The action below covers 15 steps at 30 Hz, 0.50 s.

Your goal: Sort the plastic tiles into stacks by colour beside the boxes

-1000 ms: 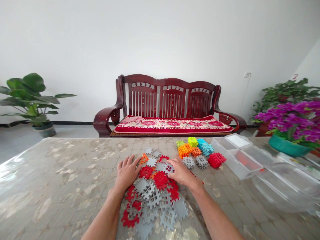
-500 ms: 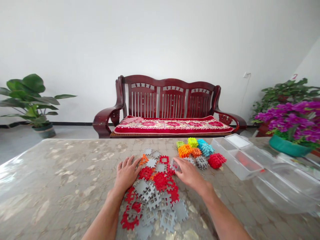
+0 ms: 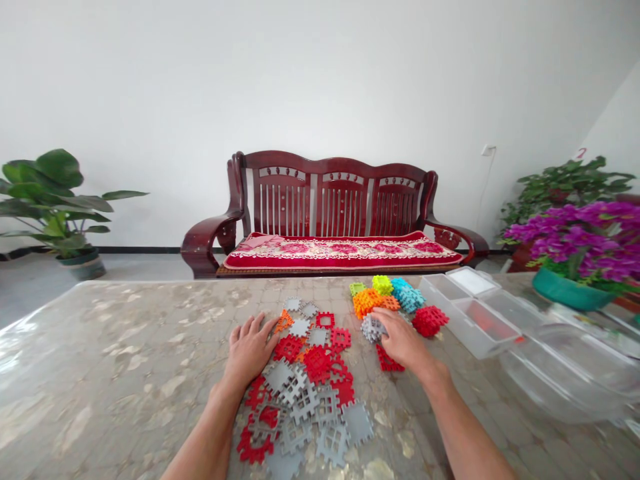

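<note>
My left hand [image 3: 250,345] lies flat on the table with its fingers spread, its fingertips close to an orange triangular piece [image 3: 284,321]. Nothing shows in its grip. On the right, my right hand [image 3: 403,339] reaches over the grey stacked pieces, with thumb and fingers around a grey notched building tile [image 3: 371,328]. Its fingers partly hide the stack. Below that hand, a red triangular tile [image 3: 389,359] lies on the table. Loose grey and red notched tiles [image 3: 327,405] spread in an overlapping heap between my arms.
Orange [image 3: 367,302], lime [image 3: 382,285], blue [image 3: 409,297] and red stacks [image 3: 430,321] stand beyond my right hand. A clear plastic box [image 3: 487,337] and its transparent lid [image 3: 565,380] are at the right, near a teal flower pot [image 3: 573,291]. A wooden bench [image 3: 210,243] stands behind the table.
My right hand has moved right, from the edge of the loose heap to the grey stack, carrying a grey tile. A red triangular tile now shows below it. My left hand stays put.
</note>
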### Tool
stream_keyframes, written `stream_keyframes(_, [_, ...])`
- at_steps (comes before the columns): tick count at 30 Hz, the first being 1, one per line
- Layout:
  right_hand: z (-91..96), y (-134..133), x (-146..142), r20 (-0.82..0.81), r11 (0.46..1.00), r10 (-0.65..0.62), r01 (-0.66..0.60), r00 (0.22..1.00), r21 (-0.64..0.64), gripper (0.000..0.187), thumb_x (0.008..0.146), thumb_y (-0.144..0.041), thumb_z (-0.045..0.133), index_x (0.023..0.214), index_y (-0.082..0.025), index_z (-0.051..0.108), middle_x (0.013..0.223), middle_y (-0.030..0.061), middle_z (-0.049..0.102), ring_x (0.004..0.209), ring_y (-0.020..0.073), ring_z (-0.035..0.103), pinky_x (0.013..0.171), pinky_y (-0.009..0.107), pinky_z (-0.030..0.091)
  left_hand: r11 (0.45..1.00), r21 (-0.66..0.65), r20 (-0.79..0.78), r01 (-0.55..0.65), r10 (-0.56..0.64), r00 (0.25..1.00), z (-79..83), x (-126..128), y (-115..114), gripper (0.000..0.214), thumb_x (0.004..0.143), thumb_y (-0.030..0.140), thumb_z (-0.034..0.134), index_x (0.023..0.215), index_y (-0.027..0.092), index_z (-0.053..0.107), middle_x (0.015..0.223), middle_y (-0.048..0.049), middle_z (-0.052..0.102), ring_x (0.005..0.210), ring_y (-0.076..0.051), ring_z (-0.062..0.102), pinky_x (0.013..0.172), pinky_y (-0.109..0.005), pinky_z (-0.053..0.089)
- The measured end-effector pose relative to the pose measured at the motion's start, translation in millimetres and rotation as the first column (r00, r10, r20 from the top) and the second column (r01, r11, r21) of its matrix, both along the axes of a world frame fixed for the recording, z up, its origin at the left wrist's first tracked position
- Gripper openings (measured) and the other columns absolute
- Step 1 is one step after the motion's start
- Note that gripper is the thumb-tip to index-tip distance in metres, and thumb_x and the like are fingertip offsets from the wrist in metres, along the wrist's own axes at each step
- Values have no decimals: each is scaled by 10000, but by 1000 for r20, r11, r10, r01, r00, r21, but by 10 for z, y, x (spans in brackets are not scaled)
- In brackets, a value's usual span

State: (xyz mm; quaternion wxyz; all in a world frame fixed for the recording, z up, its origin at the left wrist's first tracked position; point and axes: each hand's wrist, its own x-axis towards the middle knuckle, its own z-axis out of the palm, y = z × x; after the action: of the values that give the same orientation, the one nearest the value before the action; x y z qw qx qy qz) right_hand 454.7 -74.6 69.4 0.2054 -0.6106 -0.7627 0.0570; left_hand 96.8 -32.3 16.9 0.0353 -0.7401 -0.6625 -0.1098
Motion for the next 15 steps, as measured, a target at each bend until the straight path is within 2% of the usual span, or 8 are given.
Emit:
stream_keyframes(4, [-2, -4, 37, -14, 999, -39, 40, 999, 9, 587, 661, 16, 443, 1148, -183, 703, 1337, 86, 616, 1254, 210, 548, 1111, 353, 376, 1000, -3, 8, 0, 0, 1000, 22, 9, -9, 446, 970, 420, 431, 1394, 358, 556, 1506, -75, 502, 1398, -287, 420, 1138, -496, 292])
stream_keyframes(10, [3, -1, 25, -18, 995, -95, 95, 995, 27, 287, 731, -81, 548, 952, -199, 688, 1075, 72, 669, 1088, 219, 589, 982, 323, 428, 999, -42, -4, -13, 13, 1000, 69, 23, -23, 457, 978, 430, 410, 1412, 360, 537, 1523, -69, 483, 1415, -299, 399, 1141, -499, 285])
stream_keyframes(15, [-41, 19, 37, -27, 996, -91, 92, 995, 3, 275, 738, -56, 539, 921, -211, 674, 1032, 48, 666, 1043, 199, 590, 946, 302, 415, 999, -36, 4, -14, 14, 1000, 51, 17, -17, 454, 975, 429, 414, 1406, 364, 542, 1518, -69, 489, 1415, -296, 397, 1143, -502, 281])
